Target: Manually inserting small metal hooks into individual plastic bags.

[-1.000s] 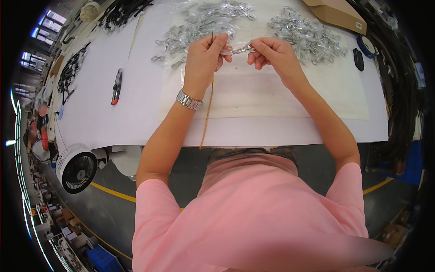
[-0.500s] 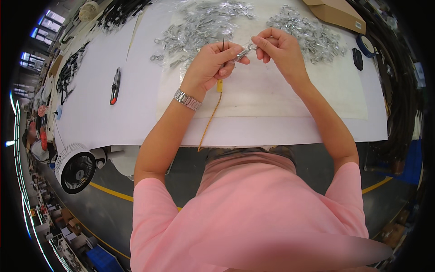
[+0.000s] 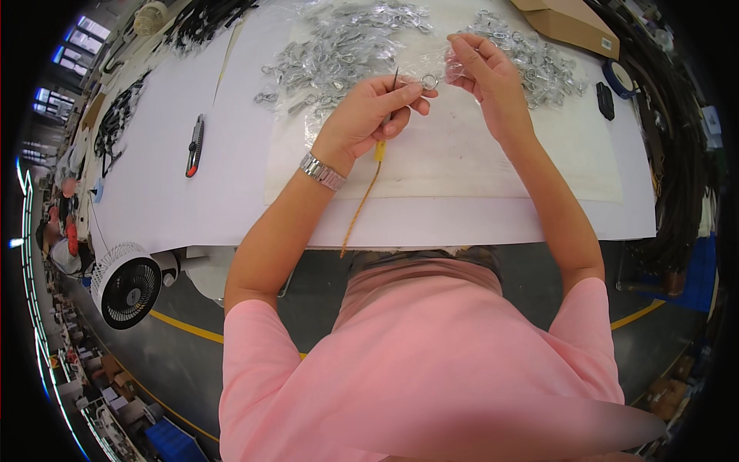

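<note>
Over the far middle of the table, my left hand [image 3: 377, 112] pinches a silver metal clasp with a ring [image 3: 429, 82] standing out past the fingertips. The same hand also grips a thin, dark-pointed tool [image 3: 396, 78]; its yellow end [image 3: 380, 151] pokes out below the palm with an orange cord [image 3: 360, 206] trailing from it. To the right, my right hand [image 3: 493, 85] is closed on a clear plastic bag [image 3: 456, 65], apart from the ring. The fingers hide most of the clasp and the tool's middle.
Silver clasps in clear bags [image 3: 331, 58] lie heaped at the far left of my hands, with another clasp pile [image 3: 543, 73] at the right. A box cutter [image 3: 195, 146], a cardboard box [image 3: 570, 23], a tape roll [image 3: 620, 78], a black object [image 3: 606, 101] and a fan [image 3: 127, 286] are around.
My right hand has let go of the ring, moved up and right, and now holds clear plastic. My left hand has shifted slightly right with the clasp and the pointed tool.
</note>
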`<state>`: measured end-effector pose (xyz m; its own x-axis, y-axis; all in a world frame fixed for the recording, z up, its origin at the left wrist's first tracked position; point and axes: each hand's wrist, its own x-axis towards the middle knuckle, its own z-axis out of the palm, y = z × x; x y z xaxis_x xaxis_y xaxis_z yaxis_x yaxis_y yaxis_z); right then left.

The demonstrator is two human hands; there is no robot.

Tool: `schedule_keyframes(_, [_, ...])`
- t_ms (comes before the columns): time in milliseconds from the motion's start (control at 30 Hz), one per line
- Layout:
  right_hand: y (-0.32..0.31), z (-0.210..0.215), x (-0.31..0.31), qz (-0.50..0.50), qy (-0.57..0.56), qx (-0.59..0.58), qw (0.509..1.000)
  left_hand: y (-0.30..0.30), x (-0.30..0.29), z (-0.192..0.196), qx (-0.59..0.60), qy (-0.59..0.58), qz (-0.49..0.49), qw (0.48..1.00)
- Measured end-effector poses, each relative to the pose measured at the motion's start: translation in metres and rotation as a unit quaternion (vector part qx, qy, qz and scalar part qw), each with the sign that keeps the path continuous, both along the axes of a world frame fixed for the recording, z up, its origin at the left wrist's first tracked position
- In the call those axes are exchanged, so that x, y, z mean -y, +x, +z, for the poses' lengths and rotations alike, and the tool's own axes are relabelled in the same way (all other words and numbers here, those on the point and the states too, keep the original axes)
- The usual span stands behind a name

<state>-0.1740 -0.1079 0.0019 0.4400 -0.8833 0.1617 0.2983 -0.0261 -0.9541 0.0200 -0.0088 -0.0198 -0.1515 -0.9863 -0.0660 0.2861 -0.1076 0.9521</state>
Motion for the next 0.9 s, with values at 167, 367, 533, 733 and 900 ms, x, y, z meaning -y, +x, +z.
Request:
schedule_keyframes(167, [0.009, -0.014, -0.024, 0.083, 0.086, -0.007, 0.993, -0.005, -0.003, 0.006, 0.02, -0.003, 0.077, 0.997])
schedule_keyframes(367, [0.006, -0.016, -0.022, 0.096, 0.139, 0.039, 0.985, -0.015, -0.011, 0.02, 0.098, -0.035, 0.037, 0.994])
schedule_keyframes(533, [0.004, -0.021, -0.019, 0.14, 0.149, 0.06, 0.977, -0.018, -0.011, 0.018, 0.157, -0.052, 0.064, 0.984])
schedule_keyframes(733, [0.003, -0.009, -0.021, 0.068, 0.189, 0.08, 0.976, -0.018, -0.008, 0.019, 0.113, -0.067, 0.185, 0.974])
schedule_keyframes(900, [-0.002, -0.008, -0.019, 0.07, 0.195, 0.047, 0.977, -0.007, -0.011, 0.022, 0.132, -0.034, 0.195, 0.971])
